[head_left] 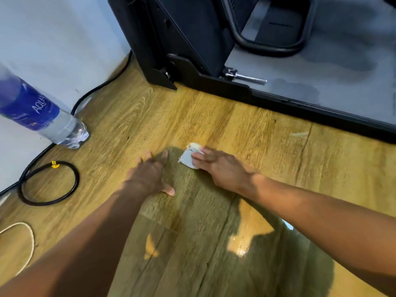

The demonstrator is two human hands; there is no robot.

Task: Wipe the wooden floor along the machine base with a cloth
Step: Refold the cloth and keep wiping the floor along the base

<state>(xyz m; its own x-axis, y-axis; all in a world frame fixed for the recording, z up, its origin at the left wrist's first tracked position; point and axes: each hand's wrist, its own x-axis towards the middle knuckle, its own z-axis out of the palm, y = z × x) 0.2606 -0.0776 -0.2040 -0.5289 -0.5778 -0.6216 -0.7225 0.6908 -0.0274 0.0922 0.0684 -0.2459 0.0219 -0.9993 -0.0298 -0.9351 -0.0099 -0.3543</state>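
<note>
Both arms stretch forward. The right hand (222, 170) presses straight fingers onto the cloth (188, 157); the left hand (150, 176) lies flat, fingers spread, just left of the cloth.

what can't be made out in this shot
Head view:
- cloth: partly under the right hand, full shape hidden
- bottle: top cut off by the left edge
- machine: upper part cut off by the top edge
- white cord: cut off by the left edge
</note>
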